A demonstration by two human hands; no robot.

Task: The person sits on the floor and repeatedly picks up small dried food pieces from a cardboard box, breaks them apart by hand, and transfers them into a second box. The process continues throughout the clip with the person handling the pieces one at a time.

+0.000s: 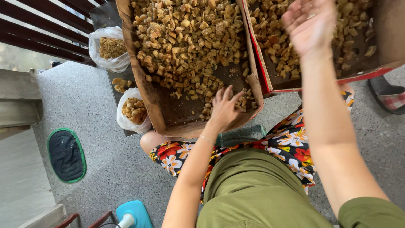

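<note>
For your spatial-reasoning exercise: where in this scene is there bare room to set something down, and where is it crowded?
Bare cardboard shows in the left box, between its near wall and the left hand. Open floor lies between the dark mat and the lap. The right box, under the right hand, is mostly covered in chunks.

left hand fingers spread, palm down, resting on loose brown chunks at the near edge of the left cardboard box. box is heaped with chunks at the far end, bare bottom showing near the hand. right hand raised open over the right cardboard box, which has a red edge and a thinner layer of chunks; hand is blurred, can't tell if it holds anything. left of the boxes: two white plastic bags with the same chunks, on a dark tray. far left on the speckled floor: dark mat with green rim. near: floral shorts, olive shirt, blue stool.
</note>
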